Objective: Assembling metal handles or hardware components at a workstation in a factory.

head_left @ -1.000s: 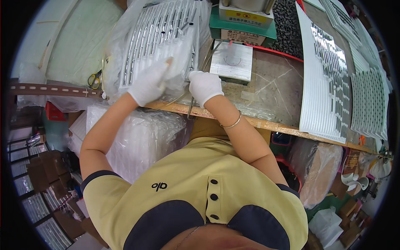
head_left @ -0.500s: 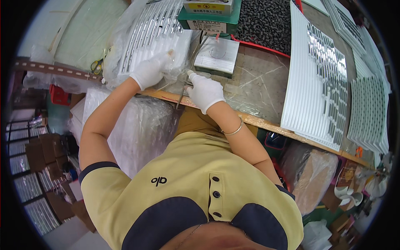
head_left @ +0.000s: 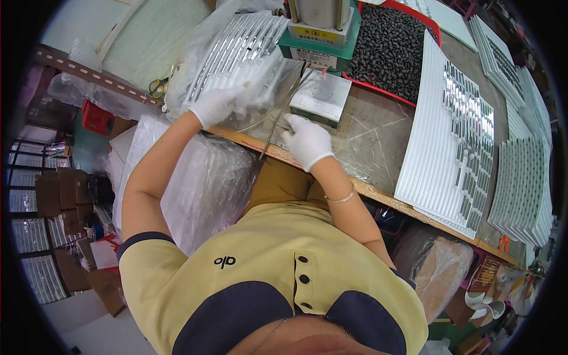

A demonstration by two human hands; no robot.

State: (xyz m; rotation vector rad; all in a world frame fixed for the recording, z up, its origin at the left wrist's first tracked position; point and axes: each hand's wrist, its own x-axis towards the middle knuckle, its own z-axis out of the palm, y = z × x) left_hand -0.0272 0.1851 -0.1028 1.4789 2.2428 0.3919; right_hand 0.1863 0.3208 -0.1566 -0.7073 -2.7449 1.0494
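Head view: silver rods point(head_left: 242, 36) under plastic film point(head_left: 179, 83) on table point(head_left: 378, 133), left of metal block point(head_left: 324, 93). Left hand point(head_left: 214, 107) at film near front edge; blurred, cannot tell if pinching. Right hand point(head_left: 309, 142) beside block, fingers curled; grip unclear. 1 red tray point(head_left: 384, 93) behind.

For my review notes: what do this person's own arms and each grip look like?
Left grip and right grip wear white gloves. A thin, shiny bangle circles the right wrist. Bare forearms; short yellow sleeves with dark navy trim.
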